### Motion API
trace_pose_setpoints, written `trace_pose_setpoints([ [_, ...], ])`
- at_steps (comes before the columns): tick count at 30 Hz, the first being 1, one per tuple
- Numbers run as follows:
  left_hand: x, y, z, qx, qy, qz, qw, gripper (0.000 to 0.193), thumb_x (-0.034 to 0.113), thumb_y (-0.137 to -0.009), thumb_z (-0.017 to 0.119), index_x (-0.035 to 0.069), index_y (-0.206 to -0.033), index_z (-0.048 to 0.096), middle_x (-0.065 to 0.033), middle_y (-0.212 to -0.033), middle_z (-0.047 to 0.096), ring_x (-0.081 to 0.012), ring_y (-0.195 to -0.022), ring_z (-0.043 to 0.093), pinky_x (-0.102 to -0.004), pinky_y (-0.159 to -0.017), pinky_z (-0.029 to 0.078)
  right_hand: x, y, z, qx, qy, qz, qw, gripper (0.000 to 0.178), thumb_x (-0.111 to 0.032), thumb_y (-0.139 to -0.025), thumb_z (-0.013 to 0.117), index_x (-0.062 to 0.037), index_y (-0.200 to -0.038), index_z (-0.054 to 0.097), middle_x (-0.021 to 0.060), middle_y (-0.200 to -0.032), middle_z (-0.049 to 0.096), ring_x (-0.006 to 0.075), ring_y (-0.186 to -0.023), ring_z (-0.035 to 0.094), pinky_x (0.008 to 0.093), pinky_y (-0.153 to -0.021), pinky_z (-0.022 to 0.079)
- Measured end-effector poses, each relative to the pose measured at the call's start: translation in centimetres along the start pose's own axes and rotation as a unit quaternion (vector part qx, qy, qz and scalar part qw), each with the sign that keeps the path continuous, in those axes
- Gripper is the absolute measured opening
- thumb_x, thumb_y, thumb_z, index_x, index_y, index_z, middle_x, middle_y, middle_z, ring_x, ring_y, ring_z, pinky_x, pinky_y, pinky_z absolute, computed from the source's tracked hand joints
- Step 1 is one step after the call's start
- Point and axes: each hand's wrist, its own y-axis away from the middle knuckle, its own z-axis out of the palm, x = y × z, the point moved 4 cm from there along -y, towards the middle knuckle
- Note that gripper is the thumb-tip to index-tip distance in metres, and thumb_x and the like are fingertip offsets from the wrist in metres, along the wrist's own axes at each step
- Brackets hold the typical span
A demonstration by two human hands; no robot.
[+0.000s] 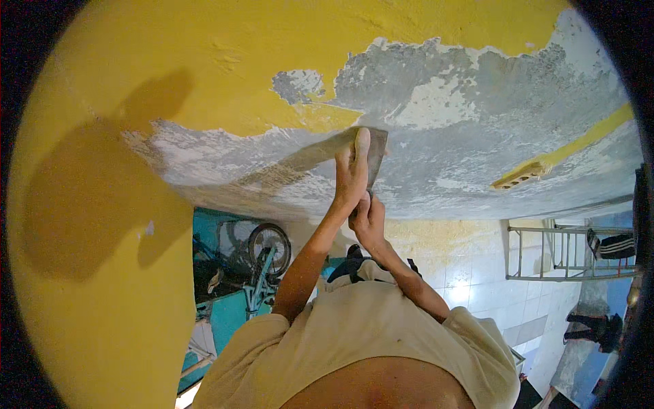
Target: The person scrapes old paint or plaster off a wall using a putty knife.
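Both my hands are on a wide-bladed scraper, its blade against the wall just below the torn edge of yellow paint. My right hand wraps round its handle, most of which the fingers hide. Higher up, my left hand presses on the blade, fingers held together and reaching toward its top edge. Around the blade, the wall is bare grey plaster with whitish patches.
At right, a yellow strip ends at a box-like fitting in the wall. A metal ladder-like frame with a dark striped item stands beyond. Yellow flakes lie on the tiled floor. A bicycle is below left.
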Motion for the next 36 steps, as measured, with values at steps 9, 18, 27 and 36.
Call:
trace_pose_setpoints([
  [9, 2.3, -1.3, 1.0, 0.05, -0.044, 0.125, 0.99, 0.041, 0.042, -0.091, 0.047, 0.005, -0.079, 0.058, -0.002, -0.067, 0.056, -0.0104, -0.054, 0.047, -0.0251, -0.052, 0.039, -3.8, -1.3, -0.4, 0.037, 0.029, -0.07, 0.996, 0.025, -0.02, -0.096, 0.037, 0.001, -0.093, 0.049, 0.008, -0.055, 0.051, 0.0135, -0.048, 0.048, 0.0303, -0.044, 0.039],
  [18, 2.3, -0.3, 0.6, 0.015, -0.012, 0.003, 1.0, 0.046, 0.04, -0.095, 0.041, 0.0, -0.076, 0.056, -0.0042, -0.066, 0.058, -0.0096, -0.061, 0.051, -0.0253, -0.057, 0.041, -2.9, -0.4, 0.1, 0.02, -0.016, -0.017, 1.0, 0.028, -0.024, -0.097, 0.036, -0.0002, -0.087, 0.048, 0.003, -0.055, 0.046, 0.0088, -0.048, 0.043, 0.0276, -0.043, 0.036],
  [27, 1.8, -0.3, 0.3, 0.031, -0.014, 0.031, 0.999, 0.046, 0.037, -0.095, 0.042, 0.001, -0.069, 0.053, -0.0014, -0.063, 0.053, -0.0081, -0.057, 0.043, -0.0255, -0.053, 0.037, -3.5, -0.2, 0.5, 0.028, 0.004, -0.025, 0.999, 0.029, -0.023, -0.097, 0.036, 0.0015, -0.092, 0.05, 0.0062, -0.054, 0.049, 0.0125, -0.048, 0.046, 0.03, -0.044, 0.037],
  [36, 2.4, 0.1, 0.4, 0.051, 0.033, 0.074, 0.995, 0.044, 0.038, -0.091, 0.049, 0.001, -0.067, 0.049, 0.0004, -0.062, 0.042, -0.0091, -0.061, 0.036, -0.0299, -0.052, 0.032, -2.9, -0.2, 0.2, 0.035, 0.012, -0.005, 0.999, 0.028, -0.021, -0.096, 0.036, 0.0017, -0.091, 0.051, 0.0086, -0.054, 0.05, 0.0141, -0.048, 0.048, 0.0322, -0.044, 0.039],
])
